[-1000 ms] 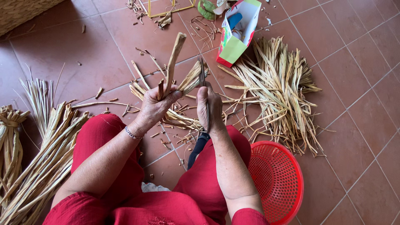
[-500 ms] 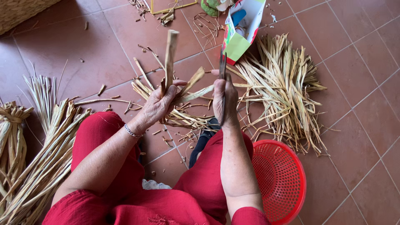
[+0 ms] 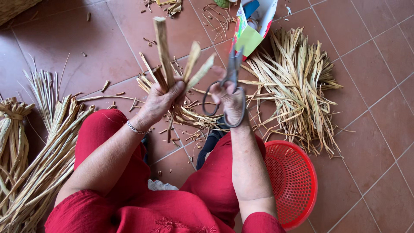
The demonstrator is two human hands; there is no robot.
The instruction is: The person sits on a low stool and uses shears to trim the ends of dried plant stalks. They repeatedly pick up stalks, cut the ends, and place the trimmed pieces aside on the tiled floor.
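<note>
left hand (image 3: 161, 100) is gripping a bunch of dry flat stalks (image 3: 170, 60), fanning upward over the lap. right hand (image 3: 230, 101) is closed through the loops of dark metal scissors (image 3: 228, 84), blades pointing up just beside the stalks. pale straw pile (image 3: 297, 86) is lying on the terracotta tile floor (image 3: 371, 47) right of the scissors, red mesh basket (image 3: 291, 181) near the right knee, long reed bundles (image 3: 30, 146) at left, coloured carton (image 3: 252, 26) above.
</note>
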